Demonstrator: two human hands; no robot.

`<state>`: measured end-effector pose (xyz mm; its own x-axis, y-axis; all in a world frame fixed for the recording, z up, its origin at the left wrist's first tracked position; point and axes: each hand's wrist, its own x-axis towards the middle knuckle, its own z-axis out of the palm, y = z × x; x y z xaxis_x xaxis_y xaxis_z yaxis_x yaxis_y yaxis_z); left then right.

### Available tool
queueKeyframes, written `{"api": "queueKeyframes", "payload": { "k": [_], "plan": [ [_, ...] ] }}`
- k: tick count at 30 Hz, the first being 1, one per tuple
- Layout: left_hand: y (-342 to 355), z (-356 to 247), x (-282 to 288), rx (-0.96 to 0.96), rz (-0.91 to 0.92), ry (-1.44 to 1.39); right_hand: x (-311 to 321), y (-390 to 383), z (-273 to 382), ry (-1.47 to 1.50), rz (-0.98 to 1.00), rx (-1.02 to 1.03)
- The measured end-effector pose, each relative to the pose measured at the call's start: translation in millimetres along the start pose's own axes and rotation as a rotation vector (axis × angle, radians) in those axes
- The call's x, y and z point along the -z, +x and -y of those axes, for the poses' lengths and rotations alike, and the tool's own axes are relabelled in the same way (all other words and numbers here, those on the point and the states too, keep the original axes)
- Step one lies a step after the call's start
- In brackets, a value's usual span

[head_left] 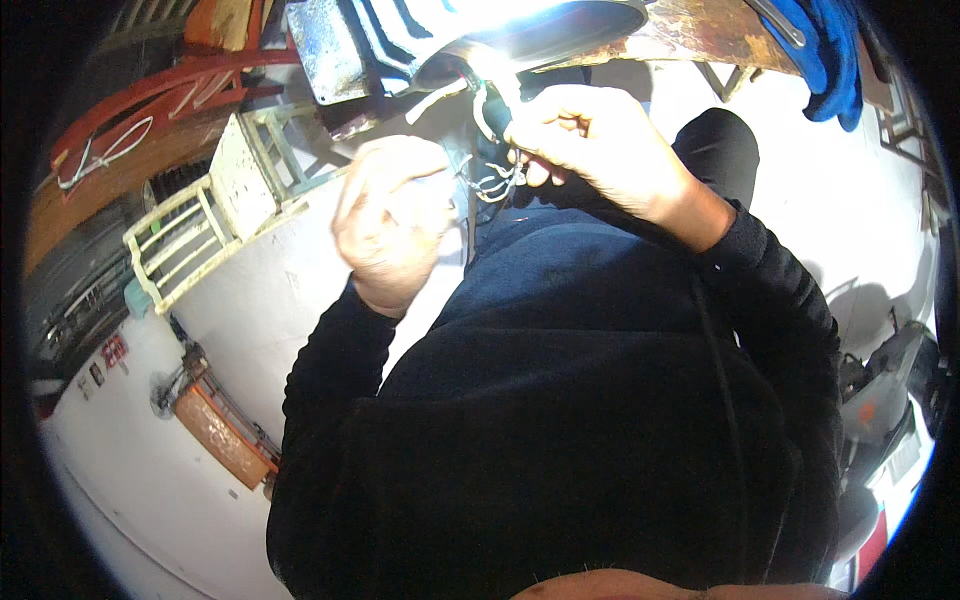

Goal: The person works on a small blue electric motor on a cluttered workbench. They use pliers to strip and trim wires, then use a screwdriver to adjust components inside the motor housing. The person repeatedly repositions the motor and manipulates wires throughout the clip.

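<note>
Right grip (600, 145) near tabletop (690, 30), above floor (270, 305)

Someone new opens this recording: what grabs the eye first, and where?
The silvery, finned metal housing, lit to a white glare at top centre, stands out first. Just below it, the right hand grips a bundle of thin dark and pale wires, with the blurred left hand close beside them. A vivid blue crumpled cloth hangs at upper right.
</note>
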<state>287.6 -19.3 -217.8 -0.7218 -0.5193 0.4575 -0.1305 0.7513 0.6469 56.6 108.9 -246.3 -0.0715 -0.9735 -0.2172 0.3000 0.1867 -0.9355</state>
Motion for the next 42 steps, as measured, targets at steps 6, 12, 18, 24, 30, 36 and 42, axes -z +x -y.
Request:
{"api": "queueKeyframes", "payload": {
  "k": [6,12,18,24,30,36,42],
  "plan": [
    [10.2,-38.8,-38.2,0.454,0.064,-0.167,6.3,-4.7,2.9,0.079,0.071,0.057],
    [29.2,-54.9,-40.2,0.611,0.139,-0.167,10.3,-10.5,4.9,-0.087,0.142,0.113],
    [31.9,-56.2,-32.5,0.508,0.164,-0.061,10.7,-15.6,6.7,-0.09,0.08,0.129],
    [33.9,-46.6,-33.4,0.506,0.16,-0.188,8.5,-17.7,5.7,-0.09,0.139,0.116],
    [28.0,-41.8,-30.3,0.536,0.216,-0.097,7.8,-24.1,7.1,-0.138,0.222,0.063],
    [14.5,-33.5,-37.5,0.396,0.242,-0.224,11.0,-38.2,6.0,-0.342,0.158,0.036],
    [5.6,-36.7,-42.3,0.478,0.46,-0.194,14.7,-49.5,-1.3,-0.582,-0.001,0.167]
  ]
}}
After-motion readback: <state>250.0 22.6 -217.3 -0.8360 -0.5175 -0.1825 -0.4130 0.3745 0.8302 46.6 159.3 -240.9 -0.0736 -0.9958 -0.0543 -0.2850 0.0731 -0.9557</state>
